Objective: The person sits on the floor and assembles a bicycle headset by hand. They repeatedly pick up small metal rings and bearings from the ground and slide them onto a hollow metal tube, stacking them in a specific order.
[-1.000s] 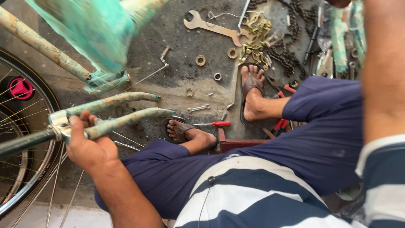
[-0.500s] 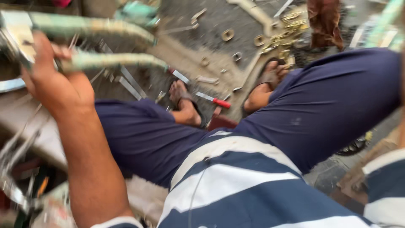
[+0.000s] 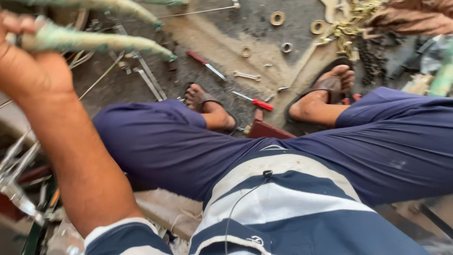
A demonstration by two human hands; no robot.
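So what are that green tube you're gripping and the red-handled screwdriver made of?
Green tube: looks like painted metal, since the pale green coat is worn and patchy; the left hand is wrapped around it. Screwdriver: bright, shiny shaft, likely steel, with a smooth red handle, probably plastic.

Counts, floor + frame:
- green frame tubes (image 3: 99, 42): 2
- red-handled screwdrivers (image 3: 257, 102): 2
- small spanner (image 3: 247, 75): 1
- metal rings/washers (image 3: 277, 18): approx. 4
- sandalled feet (image 3: 330, 85): 2
- hands in view: 1, the left hand (image 3: 33, 66), on a tube
- chain heap (image 3: 373, 56): 1
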